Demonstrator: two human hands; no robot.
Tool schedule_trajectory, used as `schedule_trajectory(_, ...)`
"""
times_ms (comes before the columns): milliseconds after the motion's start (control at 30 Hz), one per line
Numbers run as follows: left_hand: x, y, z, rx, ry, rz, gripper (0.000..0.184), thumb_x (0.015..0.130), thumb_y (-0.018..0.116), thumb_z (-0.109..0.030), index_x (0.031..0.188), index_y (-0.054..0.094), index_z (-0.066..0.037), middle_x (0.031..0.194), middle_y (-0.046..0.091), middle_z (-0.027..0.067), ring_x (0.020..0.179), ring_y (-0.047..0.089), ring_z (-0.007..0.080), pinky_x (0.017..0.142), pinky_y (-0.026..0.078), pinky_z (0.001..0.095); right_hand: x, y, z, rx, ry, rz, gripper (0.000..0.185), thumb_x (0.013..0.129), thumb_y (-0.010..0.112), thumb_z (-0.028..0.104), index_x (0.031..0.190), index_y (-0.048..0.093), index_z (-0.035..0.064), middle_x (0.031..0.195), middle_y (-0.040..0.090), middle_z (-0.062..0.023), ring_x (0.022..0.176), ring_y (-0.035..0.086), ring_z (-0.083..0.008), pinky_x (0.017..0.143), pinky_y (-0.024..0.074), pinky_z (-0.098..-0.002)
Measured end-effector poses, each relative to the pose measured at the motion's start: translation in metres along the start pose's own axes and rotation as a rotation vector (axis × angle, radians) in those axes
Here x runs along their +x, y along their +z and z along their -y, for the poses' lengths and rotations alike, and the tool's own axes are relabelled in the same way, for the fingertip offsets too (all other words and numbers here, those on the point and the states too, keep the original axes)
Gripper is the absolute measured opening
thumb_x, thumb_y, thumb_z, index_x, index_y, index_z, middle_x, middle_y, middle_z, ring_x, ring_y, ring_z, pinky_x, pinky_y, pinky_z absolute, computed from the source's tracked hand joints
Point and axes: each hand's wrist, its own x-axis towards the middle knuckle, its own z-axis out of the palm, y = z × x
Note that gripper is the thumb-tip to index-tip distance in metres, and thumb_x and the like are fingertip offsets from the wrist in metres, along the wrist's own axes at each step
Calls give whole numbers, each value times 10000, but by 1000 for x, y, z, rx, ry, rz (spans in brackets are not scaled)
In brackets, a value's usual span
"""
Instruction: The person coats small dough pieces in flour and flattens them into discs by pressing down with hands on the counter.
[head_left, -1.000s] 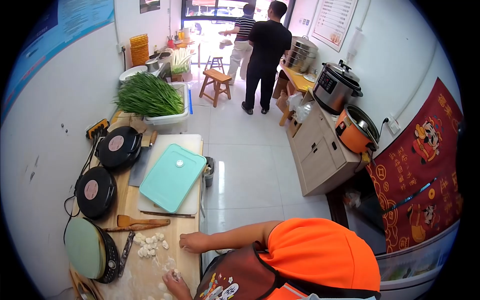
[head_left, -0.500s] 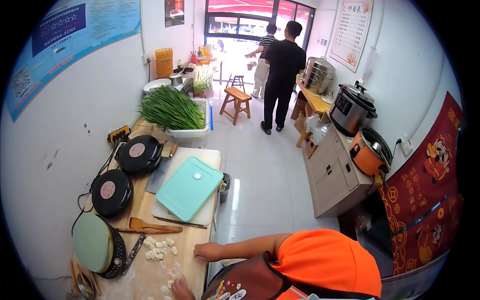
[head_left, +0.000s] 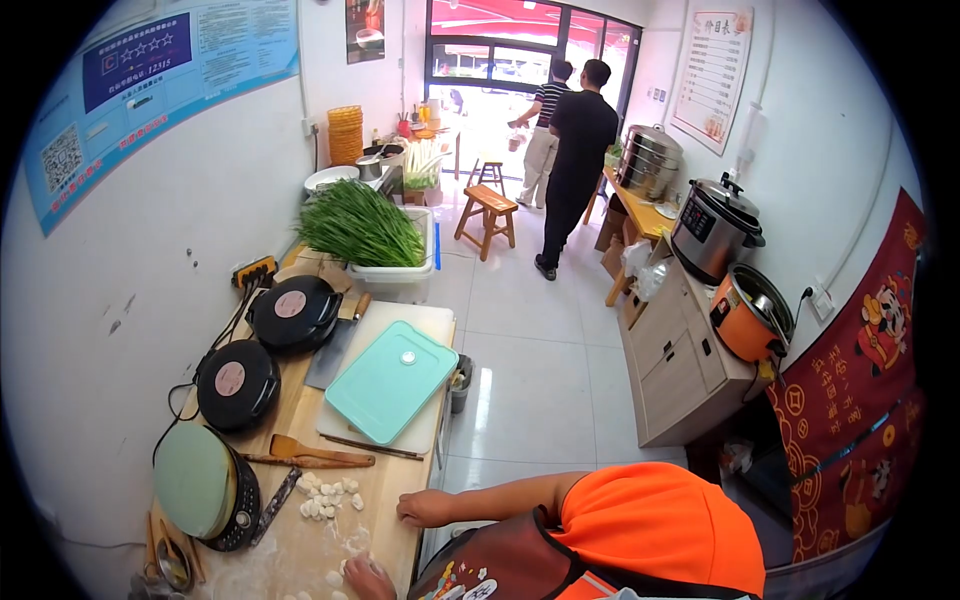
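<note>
My right hand (head_left: pixel 425 508) rests at the right edge of the wooden worktop (head_left: pixel 385 500), its fingers curled together with nothing visible in them. Lower down, my left hand (head_left: pixel 368 578) is over the floured surface beside small pale dough pieces (head_left: pixel 335 578); its fingertips are too small and blurred to make out whether they hold one. A pile of several similar pieces (head_left: pixel 322 497) lies to the left of my right hand. Behind the pile are a wooden spatula (head_left: pixel 310 454) and a dark, flour-dusted bar (head_left: pixel 276 507).
Two black round appliances (head_left: pixel 238 384) and a green-lidded one (head_left: pixel 195 480) line the wall. A teal lid (head_left: pixel 392 382) lies on a white board, beside a cleaver (head_left: pixel 331 352). Farther back are green leaves (head_left: pixel 362 225), a stool (head_left: pixel 487 215) and two people (head_left: pixel 578 150).
The view has swung left and upward, shifting the scene right and down. The person in black has changed stance, legs now closer together. My right hand stays at the worktop's edge.
</note>
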Motion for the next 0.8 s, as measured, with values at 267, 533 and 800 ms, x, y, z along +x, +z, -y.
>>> schedule_trajectory(267,18,-22,-22,-199,-252,54,310,970,645,-206,1202,693,-6,1122,678,301,1075,612,503,961,482,547,3,4,1,-23,8,34,192,964,600,234,1037,658,67,1076,636,-153,994,657,-385,859,538,-476)
schedule_trajectory(533,13,-24,-26,-179,-219,-131,375,1005,592,-241,1213,654,65,1159,651,317,1007,630,452,900,508,506,4,5,-3,-9,8,26,216,944,609,262,1018,672,69,1087,646,-179,989,663,-401,843,534,-503)
schedule_trajectory(800,-4,58,27,-752,-399,-96,420,1042,519,-269,1305,566,55,1094,601,152,934,555,244,819,488,373,0,-1,-2,-51,35,87,202,965,605,238,1043,675,65,1079,659,-168,994,668,-392,866,538,-485)
